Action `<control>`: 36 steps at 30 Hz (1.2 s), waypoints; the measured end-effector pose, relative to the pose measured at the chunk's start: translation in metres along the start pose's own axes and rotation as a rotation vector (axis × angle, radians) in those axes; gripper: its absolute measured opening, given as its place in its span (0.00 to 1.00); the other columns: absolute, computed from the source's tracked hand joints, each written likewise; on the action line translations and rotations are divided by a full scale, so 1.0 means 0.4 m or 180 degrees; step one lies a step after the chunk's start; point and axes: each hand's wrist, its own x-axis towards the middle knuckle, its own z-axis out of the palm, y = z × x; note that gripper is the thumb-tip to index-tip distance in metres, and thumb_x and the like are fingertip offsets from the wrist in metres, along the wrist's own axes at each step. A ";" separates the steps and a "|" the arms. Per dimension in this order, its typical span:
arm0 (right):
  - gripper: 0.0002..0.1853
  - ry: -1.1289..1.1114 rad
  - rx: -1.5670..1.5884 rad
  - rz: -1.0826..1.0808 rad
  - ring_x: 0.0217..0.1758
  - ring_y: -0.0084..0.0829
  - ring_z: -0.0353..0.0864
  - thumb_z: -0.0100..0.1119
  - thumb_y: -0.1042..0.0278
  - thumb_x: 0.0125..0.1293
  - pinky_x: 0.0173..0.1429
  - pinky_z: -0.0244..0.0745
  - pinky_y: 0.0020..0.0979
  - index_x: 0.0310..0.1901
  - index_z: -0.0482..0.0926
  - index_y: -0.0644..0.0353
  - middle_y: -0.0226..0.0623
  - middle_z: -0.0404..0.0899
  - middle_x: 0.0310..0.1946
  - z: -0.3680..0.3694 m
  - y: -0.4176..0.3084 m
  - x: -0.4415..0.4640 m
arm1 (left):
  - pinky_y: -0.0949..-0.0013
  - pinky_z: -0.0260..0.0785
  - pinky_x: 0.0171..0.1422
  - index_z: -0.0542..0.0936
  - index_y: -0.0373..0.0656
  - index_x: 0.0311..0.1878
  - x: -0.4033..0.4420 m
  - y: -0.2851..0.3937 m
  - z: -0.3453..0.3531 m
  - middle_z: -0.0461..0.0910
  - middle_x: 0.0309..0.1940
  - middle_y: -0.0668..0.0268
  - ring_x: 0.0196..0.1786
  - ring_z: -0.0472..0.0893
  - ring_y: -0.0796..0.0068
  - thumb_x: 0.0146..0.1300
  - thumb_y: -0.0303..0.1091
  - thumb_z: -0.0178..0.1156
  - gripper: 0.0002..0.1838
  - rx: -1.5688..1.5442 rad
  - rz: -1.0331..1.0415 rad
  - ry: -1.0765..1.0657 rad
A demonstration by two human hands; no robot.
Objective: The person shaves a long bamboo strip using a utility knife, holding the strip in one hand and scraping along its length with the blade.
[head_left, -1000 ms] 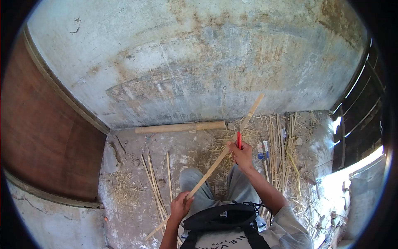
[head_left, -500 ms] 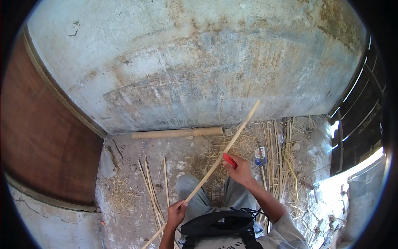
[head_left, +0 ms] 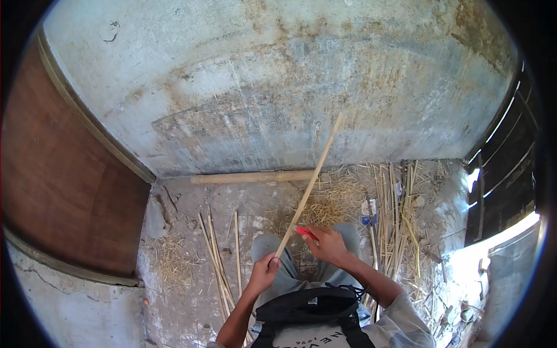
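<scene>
A long, pale bamboo strip (head_left: 316,174) slants up and away from my lap, its far end raised in front of the wall. My left hand (head_left: 264,275) is closed around the strip's lower part, above my left knee. In my right hand (head_left: 326,243) is a red-handled knife (head_left: 306,233), fingers wrapped round the handle. The knife's front end meets the strip a short way above my left hand. Most of the blade is too small to make out.
A thick bamboo pole (head_left: 255,177) lies along the foot of the wall. Several thin strips (head_left: 216,255) lie left of my legs, and a larger bundle (head_left: 390,214) lies to the right. Shavings (head_left: 325,209) cover the floor ahead. A black bag (head_left: 307,307) rests against my waist.
My right hand has drawn the knife down along the strip toward my left hand. The strip now stands steeper, its far end shifted left and up; my left hand is slightly higher and further right.
</scene>
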 end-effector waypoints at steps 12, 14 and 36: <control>0.19 0.0015 -0.0195 -0.0043 0.26 0.43 0.84 0.63 0.52 0.65 0.27 0.78 0.43 0.49 0.83 0.58 0.38 0.82 0.26 0.024 -0.020 -0.016 | 0.67 0.67 0.31 0.79 0.38 0.43 0.023 0.106 0.030 0.77 0.24 0.62 0.24 0.75 0.74 0.74 0.31 0.51 0.09 0.0418 -0.0005 0.0263; 0.18 0.0275 -0.0267 -0.0195 0.23 0.42 0.83 0.64 0.51 0.64 0.25 0.77 0.43 0.46 0.83 0.56 0.35 0.81 0.24 0.031 -0.016 -0.016 | 0.64 0.68 0.31 0.78 0.37 0.44 0.024 0.097 0.035 0.77 0.24 0.57 0.24 0.77 0.66 0.73 0.29 0.52 0.08 0.0498 0.0344 0.0456; 0.16 0.0744 -0.0533 -0.0388 0.17 0.40 0.80 0.67 0.49 0.61 0.18 0.74 0.39 0.40 0.84 0.54 0.33 0.78 0.19 0.050 -0.018 -0.011 | 0.62 0.69 0.31 0.78 0.35 0.47 -0.011 0.088 0.025 0.75 0.24 0.52 0.24 0.77 0.60 0.71 0.26 0.53 0.07 0.0655 0.0477 0.0666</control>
